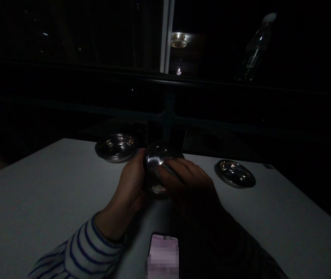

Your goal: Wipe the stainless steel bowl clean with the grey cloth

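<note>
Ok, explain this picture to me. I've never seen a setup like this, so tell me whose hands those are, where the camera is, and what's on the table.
There's no machine here, just a person using two bare hands. The picture comes from a camera worn on their head, looking forward and down, so you see roughly what they see. Their left hand, in a striped sleeve, and their right hand hold a steel bowl between them. On the white table, another steel bowl sits ahead to the left, and a shallow steel dish sits to the right. A phone lies nearest the person, its screen blurred out.
</note>
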Available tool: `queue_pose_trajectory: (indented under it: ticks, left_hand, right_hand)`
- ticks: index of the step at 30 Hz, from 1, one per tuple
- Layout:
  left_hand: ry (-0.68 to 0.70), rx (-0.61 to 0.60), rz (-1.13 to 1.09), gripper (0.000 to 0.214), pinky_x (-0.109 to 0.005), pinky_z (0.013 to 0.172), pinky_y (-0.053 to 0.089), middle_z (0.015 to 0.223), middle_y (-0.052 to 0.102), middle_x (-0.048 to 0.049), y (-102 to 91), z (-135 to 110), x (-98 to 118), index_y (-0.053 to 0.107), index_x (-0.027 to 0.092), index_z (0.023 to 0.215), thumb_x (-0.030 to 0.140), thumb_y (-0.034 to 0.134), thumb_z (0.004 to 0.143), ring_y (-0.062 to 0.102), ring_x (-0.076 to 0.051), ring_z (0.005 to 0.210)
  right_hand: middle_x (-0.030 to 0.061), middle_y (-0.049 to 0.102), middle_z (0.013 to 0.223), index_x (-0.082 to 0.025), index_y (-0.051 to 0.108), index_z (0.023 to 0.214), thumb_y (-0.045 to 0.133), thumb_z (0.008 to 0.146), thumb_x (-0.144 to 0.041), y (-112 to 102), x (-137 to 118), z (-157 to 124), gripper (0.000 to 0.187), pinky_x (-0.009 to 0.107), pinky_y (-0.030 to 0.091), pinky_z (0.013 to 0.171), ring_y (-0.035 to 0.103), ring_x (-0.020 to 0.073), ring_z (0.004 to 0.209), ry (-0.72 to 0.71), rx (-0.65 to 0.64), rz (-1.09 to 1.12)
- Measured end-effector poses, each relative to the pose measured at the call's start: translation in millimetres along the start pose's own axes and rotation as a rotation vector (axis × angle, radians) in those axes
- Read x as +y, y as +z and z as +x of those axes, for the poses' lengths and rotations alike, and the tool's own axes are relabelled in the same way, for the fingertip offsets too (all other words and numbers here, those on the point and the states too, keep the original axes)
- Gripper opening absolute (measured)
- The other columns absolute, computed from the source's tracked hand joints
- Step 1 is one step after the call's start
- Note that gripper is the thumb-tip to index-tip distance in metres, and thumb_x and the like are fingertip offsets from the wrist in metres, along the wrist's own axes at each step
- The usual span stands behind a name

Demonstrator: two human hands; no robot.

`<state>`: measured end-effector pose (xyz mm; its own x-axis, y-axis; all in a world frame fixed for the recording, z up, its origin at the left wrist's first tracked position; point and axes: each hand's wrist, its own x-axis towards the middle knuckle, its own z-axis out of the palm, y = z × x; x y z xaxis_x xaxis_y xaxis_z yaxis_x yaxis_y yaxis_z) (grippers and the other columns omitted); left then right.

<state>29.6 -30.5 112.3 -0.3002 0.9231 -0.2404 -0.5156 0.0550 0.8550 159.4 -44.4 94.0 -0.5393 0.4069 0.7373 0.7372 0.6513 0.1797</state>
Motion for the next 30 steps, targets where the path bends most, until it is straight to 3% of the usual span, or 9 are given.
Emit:
queue_pose_trajectory:
  ticks: [3, 11, 17, 26, 30]
  left_hand:
    - [-0.024, -0.035, 0.014, 0.021, -0.022, 0.047, 0.045, 0.059, 0.065, -0.0016, 1.5, -2.4, -3.0, 0.064, 0.015, 0.074, 0.033, 0.055, 0.076, 0.059, -0.013, 0.050]
    - [0.031, 0.098, -0.154, 0.011, -0.018, 0.054, 0.047, 0.065, 0.066, 0.0015, 2.5, -3.7, 8.6, 0.063, 0.017, 0.080, 0.024, 0.055, 0.077, 0.061, -0.010, 0.057]
    - [0.000, 0.043, -0.152, 0.015, -0.019, 0.049, 0.046, 0.061, 0.064, 0.0014, 5.4, -7.8, 0.0, 0.062, 0.016, 0.073, 0.027, 0.053, 0.078, 0.058, -0.010, 0.050]
    - [-0.013, -0.147, -0.290, 0.020, -0.020, 0.050, 0.044, 0.057, 0.062, 0.0016, -0.8, 1.3, 16.5, 0.060, 0.018, 0.075, 0.017, 0.042, 0.081, 0.055, -0.011, 0.050]
    - [-0.046, -0.139, -0.319, 0.020, -0.021, 0.052, 0.046, 0.058, 0.063, 0.0002, 0.6, -0.9, 11.4, 0.061, 0.017, 0.075, 0.019, 0.042, 0.081, 0.057, -0.012, 0.052]
  right_hand:
    - [0.0056, 0.062, 0.111, -0.018, 0.059, 0.108, 0.050, 0.085, -0.021, -0.9, 1.7, 0.4, 0.025, 0.030, 0.044, 0.073, 0.051, 0.0197, 0.102, 0.052, 0.025, -0.018]
    - [0.0067, 0.061, 0.107, -0.018, 0.057, 0.109, 0.049, 0.084, -0.021, 7.0, -5.8, -4.6, 0.026, 0.031, 0.042, 0.074, 0.051, 0.0203, 0.098, -0.050, 0.061, -0.009]
    - [0.0080, 0.060, 0.105, -0.020, 0.056, 0.110, 0.048, 0.085, -0.025, 8.7, -5.9, -4.9, 0.026, 0.031, 0.040, 0.072, 0.051, 0.0199, 0.097, -0.043, 0.135, -0.069]
    - [0.0033, 0.064, 0.102, -0.018, 0.055, 0.106, 0.050, 0.085, -0.017, 4.5, -1.8, -2.7, 0.022, 0.033, 0.039, 0.079, 0.050, 0.0176, 0.104, -0.135, 0.216, -0.064]
    - [0.0040, 0.064, 0.103, -0.016, 0.055, 0.108, 0.048, 0.086, -0.018, 5.8, -4.7, -4.2, 0.023, 0.034, 0.038, 0.081, 0.048, 0.0173, 0.107, -0.135, 0.217, -0.040]
